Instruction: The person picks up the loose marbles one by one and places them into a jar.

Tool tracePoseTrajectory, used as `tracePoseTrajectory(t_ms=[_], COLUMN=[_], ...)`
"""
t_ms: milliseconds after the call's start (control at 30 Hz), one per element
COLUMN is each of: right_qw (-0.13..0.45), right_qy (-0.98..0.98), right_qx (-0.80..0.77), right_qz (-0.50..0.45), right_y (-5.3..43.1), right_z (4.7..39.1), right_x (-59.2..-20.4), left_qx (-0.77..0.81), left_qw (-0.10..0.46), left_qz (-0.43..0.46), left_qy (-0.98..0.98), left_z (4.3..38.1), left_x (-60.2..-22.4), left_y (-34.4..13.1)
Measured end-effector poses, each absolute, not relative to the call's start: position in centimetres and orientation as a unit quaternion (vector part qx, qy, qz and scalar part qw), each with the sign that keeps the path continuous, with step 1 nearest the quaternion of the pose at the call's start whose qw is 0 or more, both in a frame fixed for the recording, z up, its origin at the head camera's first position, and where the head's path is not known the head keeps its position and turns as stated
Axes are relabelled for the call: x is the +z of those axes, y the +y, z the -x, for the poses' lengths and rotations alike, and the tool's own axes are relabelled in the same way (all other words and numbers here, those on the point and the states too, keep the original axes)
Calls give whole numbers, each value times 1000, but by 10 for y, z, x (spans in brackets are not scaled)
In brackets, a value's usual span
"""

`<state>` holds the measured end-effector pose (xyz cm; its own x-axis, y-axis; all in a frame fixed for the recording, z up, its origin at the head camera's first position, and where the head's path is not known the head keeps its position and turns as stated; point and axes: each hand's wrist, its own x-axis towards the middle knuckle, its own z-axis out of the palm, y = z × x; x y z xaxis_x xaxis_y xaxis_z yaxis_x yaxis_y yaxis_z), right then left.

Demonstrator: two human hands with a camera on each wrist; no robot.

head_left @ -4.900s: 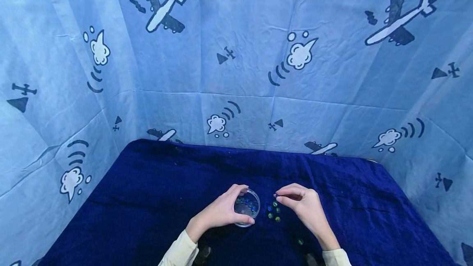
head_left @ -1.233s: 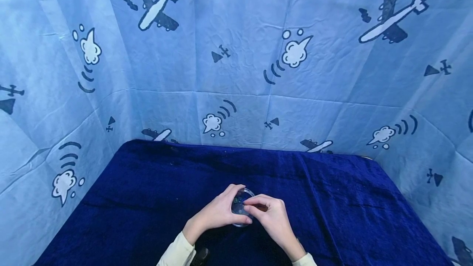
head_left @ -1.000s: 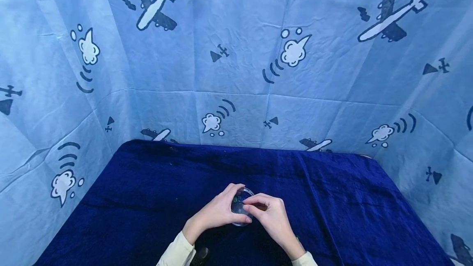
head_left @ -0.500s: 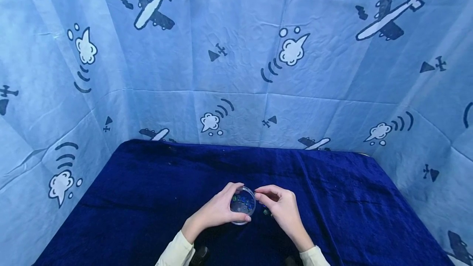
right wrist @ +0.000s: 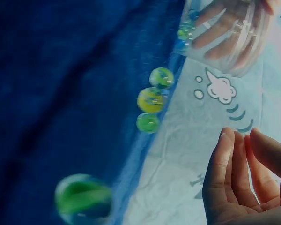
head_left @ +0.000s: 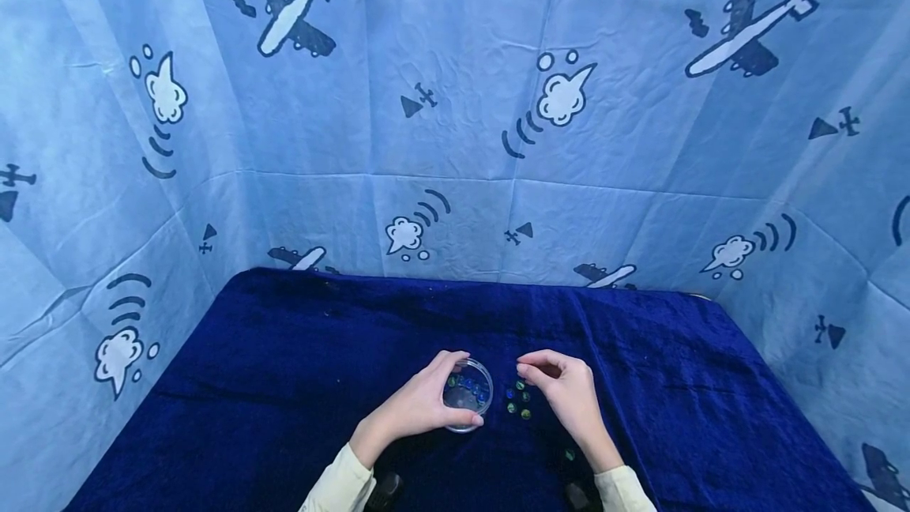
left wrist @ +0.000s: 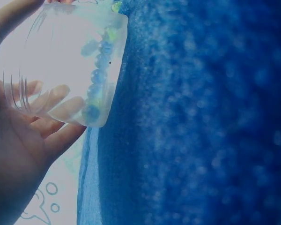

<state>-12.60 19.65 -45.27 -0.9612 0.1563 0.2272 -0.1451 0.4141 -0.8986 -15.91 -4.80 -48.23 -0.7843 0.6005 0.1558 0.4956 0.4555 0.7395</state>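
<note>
In the head view my left hand (head_left: 418, 401) grips a clear round plastic jar (head_left: 464, 401), thumb on the near side, fingers round the far side. Several blue and green glass marbles (left wrist: 98, 75) lie along the jar's bottom in the left wrist view. To the right of the jar, loose marbles (head_left: 525, 414) with green, yellow and blue swirls sit on the cloth. My right hand (head_left: 569, 393) hovers just beyond this group. Its thumb and fingertips are close together with a small gap, and nothing shows between them in the right wrist view.
A dark blue velvet cloth (head_left: 341, 338) covers the table. One green marble (head_left: 569, 455) lies apart, nearer the front, beside the right forearm. Light blue curtains (head_left: 455, 141) printed with planes and clouds stand behind and at both sides.
My right hand held a small marble, reached over the jar's mouth, then moved back right above the loose marbles with nothing visible in it. My left hand keeps its grip on the jar.
</note>
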Motion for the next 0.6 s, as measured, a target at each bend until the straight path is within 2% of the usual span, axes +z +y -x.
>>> tracePoseTrajectory(t_ms=[333,600], right_qw=[134,94], right_qy=[-855,-890], right_qx=[500,446], right_qz=[22,-14], right_y=[208,217], right_z=[131,132], right_x=[-462,-468], left_qx=[416,415], left_qw=[73,71], left_qz=[-318,-317], left_qy=[849,850], left_z=[160,160], left_x=[-482,-485], left_y=[-48,-49])
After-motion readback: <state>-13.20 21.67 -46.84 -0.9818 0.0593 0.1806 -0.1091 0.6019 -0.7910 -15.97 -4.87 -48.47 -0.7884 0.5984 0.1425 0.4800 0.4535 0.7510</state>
